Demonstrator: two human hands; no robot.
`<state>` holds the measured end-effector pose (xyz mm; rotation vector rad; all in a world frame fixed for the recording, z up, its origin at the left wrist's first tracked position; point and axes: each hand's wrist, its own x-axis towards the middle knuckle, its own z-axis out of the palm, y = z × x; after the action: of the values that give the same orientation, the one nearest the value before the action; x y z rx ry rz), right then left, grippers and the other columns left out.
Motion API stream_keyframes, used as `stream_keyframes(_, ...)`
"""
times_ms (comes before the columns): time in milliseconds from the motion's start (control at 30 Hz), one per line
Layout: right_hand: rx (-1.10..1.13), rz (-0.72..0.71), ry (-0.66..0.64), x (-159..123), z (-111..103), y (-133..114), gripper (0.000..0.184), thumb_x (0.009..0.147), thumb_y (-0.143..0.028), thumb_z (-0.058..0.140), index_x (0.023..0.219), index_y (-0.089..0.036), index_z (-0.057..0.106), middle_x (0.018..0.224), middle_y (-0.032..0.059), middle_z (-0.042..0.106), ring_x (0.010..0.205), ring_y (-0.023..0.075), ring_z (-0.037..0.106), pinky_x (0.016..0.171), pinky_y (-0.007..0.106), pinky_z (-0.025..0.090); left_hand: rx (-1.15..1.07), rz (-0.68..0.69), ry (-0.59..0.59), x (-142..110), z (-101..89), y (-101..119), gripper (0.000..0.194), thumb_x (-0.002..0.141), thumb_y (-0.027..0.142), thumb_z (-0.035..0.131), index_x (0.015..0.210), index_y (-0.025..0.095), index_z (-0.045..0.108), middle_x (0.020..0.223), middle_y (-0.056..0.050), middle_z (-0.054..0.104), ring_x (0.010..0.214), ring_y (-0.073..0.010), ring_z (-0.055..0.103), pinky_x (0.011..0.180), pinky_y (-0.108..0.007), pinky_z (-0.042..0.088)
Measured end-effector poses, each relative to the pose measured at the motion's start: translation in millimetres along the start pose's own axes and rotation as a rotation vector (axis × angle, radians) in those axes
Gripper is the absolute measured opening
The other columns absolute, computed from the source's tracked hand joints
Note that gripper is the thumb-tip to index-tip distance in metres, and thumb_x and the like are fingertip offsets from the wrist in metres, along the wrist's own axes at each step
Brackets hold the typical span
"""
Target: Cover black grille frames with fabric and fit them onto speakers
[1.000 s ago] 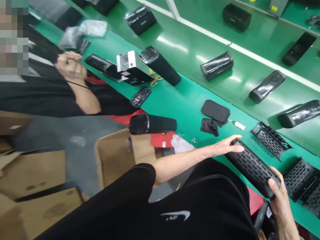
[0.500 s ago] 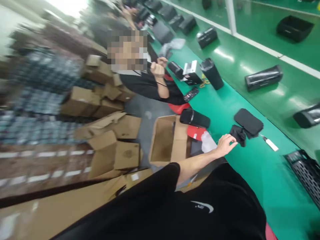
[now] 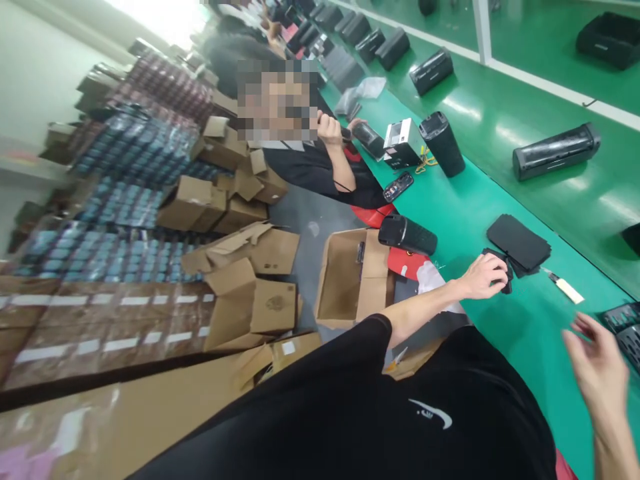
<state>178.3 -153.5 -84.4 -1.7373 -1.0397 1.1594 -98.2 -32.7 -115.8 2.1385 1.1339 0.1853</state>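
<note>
My left hand lies on the green table with its fingers curled over a small crumpled black piece. Just beyond that piece sits a flat stack of black pads. My right hand hovers blurred above the table at the lower right, fingers spread, holding nothing. A black perforated grille shows at the right edge, past my right hand.
A black cylinder speaker lies at the table's near edge over an open cardboard box. A small white strip lies by the pads. A seated co-worker works farther along. More black housings lie on the belt.
Both hands have let go of the long perforated tube, which has left view as the camera swung left. My left hand moved onto the crumpled black piece; my right hand is back in view, empty.
</note>
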Motion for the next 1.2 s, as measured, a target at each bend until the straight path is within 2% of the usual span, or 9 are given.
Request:
stream_keyframes(133, -0.241, -0.345, -0.210, 30, 66, 6, 0.062, 0.092, -0.047, 0.058, 0.151, -0.025, 0.057, 0.139, 0.0153, 0.052, 0.131, 0.0344, 0.052, 0.104, 0.053, 0.050, -0.025, 0.174, -0.020, -2, -15.5, 10, 0.016, 0.096, 0.027, 0.058, 0.094, 0.022, 0.073, 0.113, -0.008, 0.074, 0.114, -0.0241, 0.059, 0.105, -0.042, 0.039)
stream_keyframes(267, -0.403, -0.295, -0.162, 72, 119, 16, 0.043, 0.087, -0.041, 0.057, 0.123, -0.023, 0.074, 0.110, 0.0127, 0.057, 0.104, 0.0309, 0.057, 0.096, 0.048, 0.050, -0.057, -0.027, 0.101, 6, -10.9, -13, 0.020, 0.098, 0.027, 0.054, 0.099, 0.019, 0.072, 0.109, -0.008, 0.075, 0.106, -0.0214, 0.061, 0.104, -0.039, 0.044)
stream_keyframes(367, -0.390, -0.263, -0.113, 79, 125, 19, 0.028, 0.089, -0.044, 0.055, 0.090, -0.023, 0.074, 0.096, 0.0110, 0.057, 0.097, 0.0300, 0.056, 0.093, 0.048, 0.048, -0.130, -0.191, 0.110, 12, 0.5, -34, 0.027, 0.097, 0.019, 0.048, 0.111, 0.017, 0.071, 0.113, -0.008, 0.075, 0.108, -0.0193, 0.063, 0.103, -0.035, 0.048)
stream_keyframes(567, -0.230, -0.218, -0.041, 30, 66, 9, 0.040, 0.095, -0.061, 0.053, 0.088, -0.023, 0.065, 0.116, 0.0141, 0.067, 0.112, 0.0300, 0.061, 0.099, 0.047, 0.047, -0.170, -0.243, 0.060, 10, 14.2, -44, 0.037, 0.090, 0.009, 0.046, 0.111, 0.019, 0.074, 0.121, -0.007, 0.075, 0.115, -0.0191, 0.063, 0.114, -0.039, 0.044)
stream_keyframes(733, 0.024, -0.004, 0.023, -22, 17, -7, 0.036, 0.094, -0.060, 0.064, 0.096, -0.024, 0.065, 0.109, 0.0098, 0.075, 0.104, 0.0263, 0.068, 0.094, 0.041, 0.048, -0.388, -0.260, 0.077, 20, 28.6, -1, 0.034, 0.101, 0.028, 0.049, 0.127, 0.019, 0.069, 0.124, -0.010, 0.073, 0.117, -0.0213, 0.062, 0.110, -0.039, 0.047)
stream_keyframes(867, -0.195, -0.039, 0.114, -48, -12, -12, 0.042, 0.093, -0.065, 0.063, 0.095, -0.023, 0.071, 0.091, 0.0058, 0.074, 0.082, 0.0227, 0.066, 0.081, 0.036, 0.050, -0.884, -0.111, -0.444, 40, 58.6, 60, 0.058, 0.090, 0.055, 0.072, 0.137, 0.023, 0.064, 0.116, -0.006, 0.074, 0.097, -0.0169, 0.066, 0.087, -0.029, 0.052)
stream_keyframes(967, -0.298, -0.040, 0.196, -65, -39, -7, 0.048, 0.092, -0.070, 0.061, 0.094, -0.024, 0.073, 0.092, 0.0065, 0.075, 0.084, 0.0237, 0.068, 0.082, 0.035, 0.051, -0.974, 0.009, -0.729, 54, 77.3, 97, 0.048, 0.083, 0.058, 0.080, 0.110, 0.019, 0.077, 0.087, 0.000, 0.072, 0.077, -0.0131, 0.061, 0.075, -0.025, 0.048)
stream_keyframes(1067, -0.371, 0.065, 0.343, -79, -70, 2, 0.054, 0.091, -0.074, 0.060, 0.098, -0.022, 0.074, 0.094, 0.0074, 0.076, 0.081, 0.0232, 0.067, 0.078, 0.033, 0.050, -0.879, 0.144, -0.627, 73, 82.1, 121, 0.032, 0.088, 0.047, 0.078, 0.093, 0.016, 0.078, 0.079, 0.000, 0.071, 0.073, -0.0117, 0.059, 0.074, -0.023, 0.046)
stream_keyframes(1200, -0.431, 0.172, 0.464, -67, -107, 21, 0.061, 0.087, -0.078, 0.059, 0.097, -0.020, 0.074, 0.083, 0.0079, 0.074, 0.074, 0.0239, 0.064, 0.074, 0.034, 0.049, -0.474, 0.336, -0.446, 113, 79.2, 149, 0.018, 0.096, 0.036, 0.069, 0.101, 0.022, 0.079, 0.105, -0.002, 0.078, 0.097, -0.0163, 0.067, 0.085, -0.025, 0.047)
